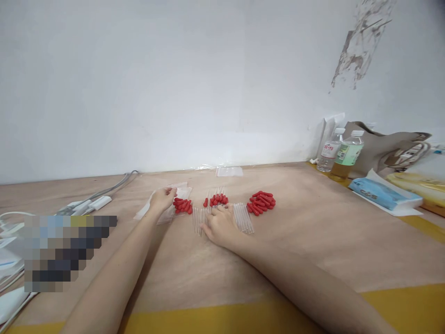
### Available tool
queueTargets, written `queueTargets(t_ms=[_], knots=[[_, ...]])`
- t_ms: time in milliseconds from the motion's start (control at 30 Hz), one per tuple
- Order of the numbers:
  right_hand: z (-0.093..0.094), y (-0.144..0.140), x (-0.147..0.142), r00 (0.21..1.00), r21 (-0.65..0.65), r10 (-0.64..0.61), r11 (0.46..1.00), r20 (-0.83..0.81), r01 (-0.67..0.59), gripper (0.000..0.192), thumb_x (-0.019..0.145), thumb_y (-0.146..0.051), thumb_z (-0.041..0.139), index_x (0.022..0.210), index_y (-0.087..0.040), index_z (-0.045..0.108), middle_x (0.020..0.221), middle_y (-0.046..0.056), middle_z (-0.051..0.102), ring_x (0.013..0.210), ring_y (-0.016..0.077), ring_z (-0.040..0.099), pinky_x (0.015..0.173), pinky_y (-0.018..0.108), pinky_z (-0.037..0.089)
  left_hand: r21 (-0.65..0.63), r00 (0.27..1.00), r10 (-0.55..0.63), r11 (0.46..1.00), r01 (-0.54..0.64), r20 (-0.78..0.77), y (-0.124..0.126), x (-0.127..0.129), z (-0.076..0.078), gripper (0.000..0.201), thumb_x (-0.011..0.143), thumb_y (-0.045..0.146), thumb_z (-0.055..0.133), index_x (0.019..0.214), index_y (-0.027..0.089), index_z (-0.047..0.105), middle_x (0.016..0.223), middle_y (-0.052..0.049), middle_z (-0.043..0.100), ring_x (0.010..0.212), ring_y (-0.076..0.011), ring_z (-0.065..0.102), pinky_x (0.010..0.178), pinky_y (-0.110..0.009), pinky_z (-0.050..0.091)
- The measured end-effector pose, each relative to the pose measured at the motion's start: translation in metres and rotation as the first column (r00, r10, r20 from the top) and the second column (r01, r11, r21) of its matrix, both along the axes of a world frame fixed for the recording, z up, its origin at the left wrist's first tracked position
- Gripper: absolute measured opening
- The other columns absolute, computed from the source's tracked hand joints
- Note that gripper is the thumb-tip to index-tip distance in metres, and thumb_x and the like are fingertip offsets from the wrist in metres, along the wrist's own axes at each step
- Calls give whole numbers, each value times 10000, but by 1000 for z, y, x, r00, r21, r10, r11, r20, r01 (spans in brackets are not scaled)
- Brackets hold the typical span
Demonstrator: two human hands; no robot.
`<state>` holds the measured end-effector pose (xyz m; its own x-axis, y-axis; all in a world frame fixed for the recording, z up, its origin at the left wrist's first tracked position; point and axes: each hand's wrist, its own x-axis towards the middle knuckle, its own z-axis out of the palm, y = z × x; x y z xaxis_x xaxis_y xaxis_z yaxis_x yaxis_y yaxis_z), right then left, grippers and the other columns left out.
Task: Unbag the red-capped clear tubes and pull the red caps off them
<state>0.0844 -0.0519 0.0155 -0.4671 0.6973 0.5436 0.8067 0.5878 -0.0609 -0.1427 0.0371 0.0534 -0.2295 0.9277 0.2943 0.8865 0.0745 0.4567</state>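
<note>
My left hand [162, 199] reaches out over the wooden table [313, 232] and pinches the edge of a clear plastic bag [181, 191] that lies beside a small heap of red rubber caps [183, 205]. My right hand [219, 226] rests palm down on a row of clear glass tubes [243, 218], fingers spread over them. Just beyond its fingertips lie more tubes fitted with red caps [217, 199]. A larger pile of loose red caps [261, 202] sits to the right.
Another clear bag [229, 171] lies near the wall. Two plastic bottles [342, 153], a paper bag [385, 148] and a blue tissue pack [380, 194] stand at the right. Grey cables and white plugs [93, 202] run along the left.
</note>
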Motion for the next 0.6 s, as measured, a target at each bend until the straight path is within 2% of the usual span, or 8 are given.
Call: queueTargets(t_ms=[133,233,300,367,467,600], knots=[[7,-4,2,998,-67,-9,998,-55,5,480,763,-598,419,788,-161,617,811,76,608,837,210,476,791,408,220,78,997,13,997,-7,-72,-11,16,11,353,791,388,382,956,175,610,982,-87,638,928,-241,562,769,-326,406],[14,-5,13,995,-73,-51,996,-88,45,442,798,-560,398,817,-176,617,823,75,615,832,204,491,772,392,216,114,981,-66,990,88,-184,-23,44,15,264,731,411,479,818,227,646,1020,-64,609,1022,-273,487,861,-389,336],[18,-6,26,991,-66,-92,994,-98,86,399,818,-520,399,811,-187,620,812,69,619,808,193,501,749,376,212,87,932,-159,977,197,-324,-27,65,15,248,694,434,514,730,235,657,1018,-66,596,1044,-292,449,883,-431,296],[19,-8,43,987,-49,-125,992,-104,121,361,824,-488,415,808,-195,625,791,61,621,780,183,505,728,361,206,3,899,-202,975,221,-390,-26,82,13,276,674,454,516,687,221,662,1023,-92,582,1041,-308,434,875,-456,281],[14,-12,70,983,-15,-150,989,-110,149,317,826,-440,442,793,-192,636,749,57,619,746,169,502,714,347,198,-115,901,-196,980,164,-386,-16,97,9,306,642,458,528,635,184,663,1054,-144,558,1045,-344,420,856,-475,280],[1,-16,95,962,4,-181,983,-205,186,248,820,-374,470,781,-199,642,710,30,603,722,150,496,741,345,196,-185,925,-132,980,69,-355,0,105,3,238,581,380,586,576,148,637,970,-195,586,995,-397,452,770,-486,339]])
